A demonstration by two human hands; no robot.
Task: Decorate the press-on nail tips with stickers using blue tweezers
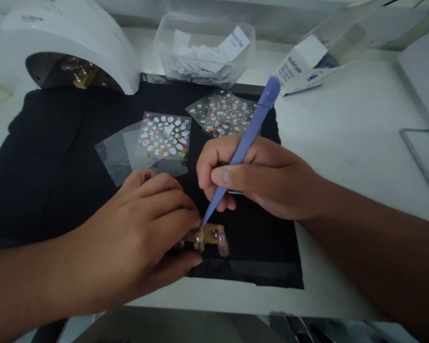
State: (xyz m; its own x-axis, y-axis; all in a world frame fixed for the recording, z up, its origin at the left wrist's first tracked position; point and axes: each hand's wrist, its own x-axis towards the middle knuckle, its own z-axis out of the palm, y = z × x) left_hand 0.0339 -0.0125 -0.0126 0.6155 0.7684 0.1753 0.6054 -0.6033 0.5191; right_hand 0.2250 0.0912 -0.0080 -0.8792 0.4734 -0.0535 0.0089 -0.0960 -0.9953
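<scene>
My right hand [260, 176] grips purple tweezers [248, 138] like a pen, their narrow tip angled down to the left. That tip meets a small gold nail display stand [210, 233], beside the fingers of my left hand [150, 214]. My left fingers and thumb close around the stand's left part and hide it. A glossy, pale pinkish false nail [223, 241] sits at the stand's right end. Whether anything is at the tweezers' tip is too small to tell. Beyond my hands lie a clear nail sticker sheet [164, 136] and patterned sheets [227, 112].
A black cloth [75, 190] covers much of the white table [343, 143]. At the back left stands a white nail lamp [75, 33] with another gold stand [84, 76] inside. Behind are a clear tub [160, 43] of packets and an alcohol pad box [296, 71].
</scene>
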